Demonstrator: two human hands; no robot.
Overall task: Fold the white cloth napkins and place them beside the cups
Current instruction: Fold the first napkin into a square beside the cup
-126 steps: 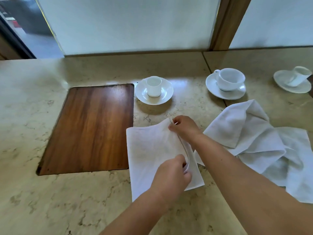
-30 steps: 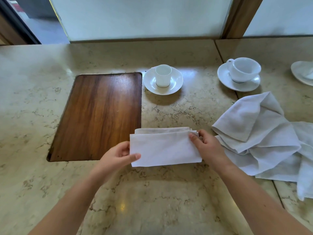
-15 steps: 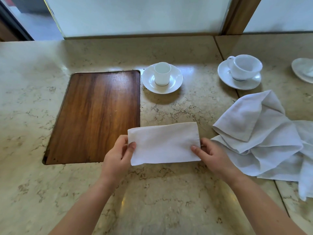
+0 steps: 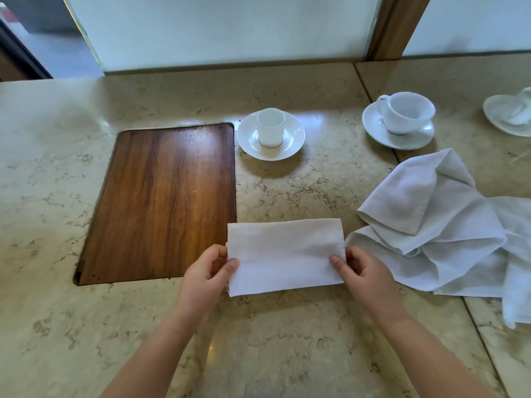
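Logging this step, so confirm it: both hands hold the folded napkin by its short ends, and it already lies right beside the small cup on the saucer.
Not quite. In the head view the left hand and right hand do pinch the folded napkin by its short ends, but it sits well in front of the small cup on the saucer, with bare counter between them.

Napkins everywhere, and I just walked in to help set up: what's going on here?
A person is folding napkins on a stone counter. The left hand and right hand pinch the two ends of a folded napkin, not yet placed beside the small cup. A pile of unfolded napkins waits on the right, near a wider cup.
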